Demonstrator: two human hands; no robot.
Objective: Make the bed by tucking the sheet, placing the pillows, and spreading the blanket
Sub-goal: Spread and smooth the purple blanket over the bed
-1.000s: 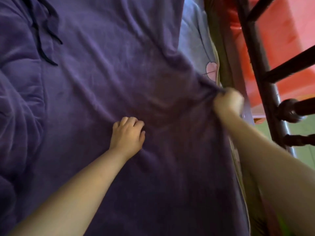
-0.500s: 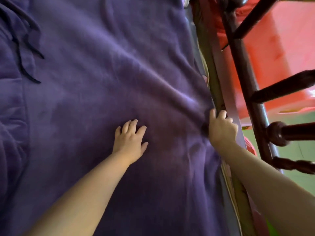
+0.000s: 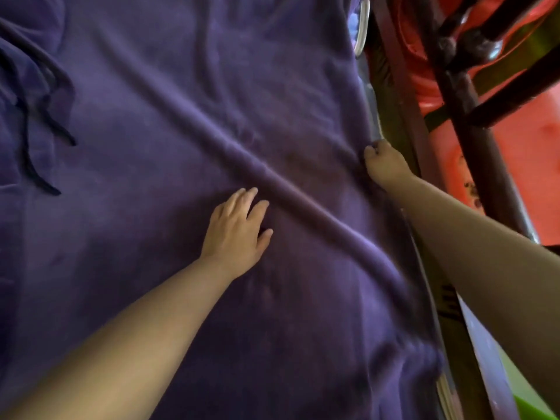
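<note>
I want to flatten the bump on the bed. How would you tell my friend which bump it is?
Find the purple blanket that covers the bed. A long raised fold runs slantwise across it, from the upper left down to the right edge, passing just beyond the fingertips of the left hand lying flat on the blanket. The other wrinkles are shallow; this one stands up like a rope.

We see a deep purple blanket (image 3: 181, 116) of soft, matt, fleecy cloth with a short nap, creased into one long raised fold (image 3: 272, 183). Beside it we see a dark brown bed frame (image 3: 472, 122) of turned wood with a glossy varnish, and behind that a smooth, shiny orange-red plastic surface (image 3: 533, 153).
</note>
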